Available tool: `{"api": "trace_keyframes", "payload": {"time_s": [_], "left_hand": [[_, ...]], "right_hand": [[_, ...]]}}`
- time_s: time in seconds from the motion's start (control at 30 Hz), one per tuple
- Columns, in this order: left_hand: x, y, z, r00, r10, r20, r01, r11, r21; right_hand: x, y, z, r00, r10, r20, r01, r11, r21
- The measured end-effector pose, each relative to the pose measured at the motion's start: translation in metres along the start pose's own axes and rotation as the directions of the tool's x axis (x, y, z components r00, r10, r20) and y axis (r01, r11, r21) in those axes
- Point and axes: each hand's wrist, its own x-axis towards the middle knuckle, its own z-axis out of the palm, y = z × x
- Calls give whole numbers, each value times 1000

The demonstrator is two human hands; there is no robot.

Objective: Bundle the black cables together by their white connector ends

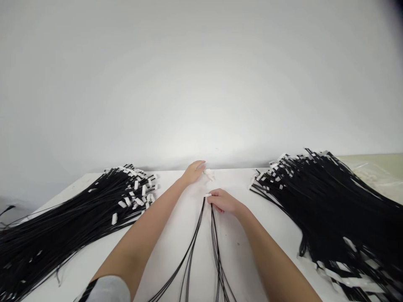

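In the head view my right hand (pixel 223 200) is closed on thin black cables (pixel 195 235) near a small white connector (pixel 208 195) at their upper end. The cables hang from it in two strands toward the near edge of the view. Farther back, my left hand (pixel 193 172) reaches over the table with its fingers stretched out. Small white pieces (pixel 209 173) lie right at its fingertips; whether the fingers touch them is hard to see.
A large bundle of black cables with white connectors (pixel 78 218) lies on the left of the white table (pixel 170 256). Another thick bundle (pixel 330 201) covers the right side. Clear plastic (pixel 374 174) rests behind it at far right. A pale wall (pixel 201 84) rises behind the table.
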Motion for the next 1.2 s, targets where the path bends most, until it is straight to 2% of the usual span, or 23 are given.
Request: {"api": "trace_keyframes", "payload": {"time_s": [0.1, 0.27, 0.3, 0.4, 0.47, 0.53, 0.63, 0.77, 0.9, 0.97, 1.07, 1.13, 1.2], "left_hand": [[3, -1, 12, 997, -14, 72, 16, 999, -29], [-21, 8, 29, 990, -7, 140, 22, 994, -106], [-25, 10, 30, 991, -19, 131, 39, 987, -154], [-32, 12, 24, 998, -59, 14, 61, 958, -281], [-36, 10, 14, 998, -68, -17, 63, 972, -225], [-42, 8, 3, 998, -51, 23, 53, 995, -88], [-58, 5, -8, 993, 60, 103, -64, 997, 43], [-77, 8, -9, 985, 136, 104, -145, 985, 89], [-82, 15, -6, 987, 130, 90, -138, 987, 86], [-83, 19, -5, 998, 65, 28, -65, 998, 20], [-88, 26, -2, 988, -139, -61, 122, 966, -227], [-94, 33, 1, 968, -251, -30, 213, 873, -439], [-101, 42, 6, 959, -284, 24, 238, 751, -616]], "right_hand": [[1, 0, 0, 1000, 9, -15, -9, 1000, -14], [1, -1, -1, 1000, 2, -12, -2, 1000, -6], [1, -1, -1, 1000, -3, -8, 3, 1000, -3], [-1, -1, -2, 1000, -21, 0, 21, 1000, 5], [-2, -1, -3, 999, -35, 3, 35, 999, 10], [-2, -1, -3, 999, -45, 3, 45, 999, 13], [-2, -1, -2, 999, -52, -7, 52, 998, 17], [-1, 0, -1, 997, -60, -41, 60, 998, 11], [0, 3, 1, 993, -74, -97, 73, 997, -6], [0, 4, 2, 988, -85, -129, 85, 996, -9], [-1, 3, 6, 973, -114, -199, 115, 993, -6], [-2, 2, 10, 956, -139, -259, 143, 990, -2], [-4, 0, 15, 934, -170, -314, 179, 984, -1]]}}
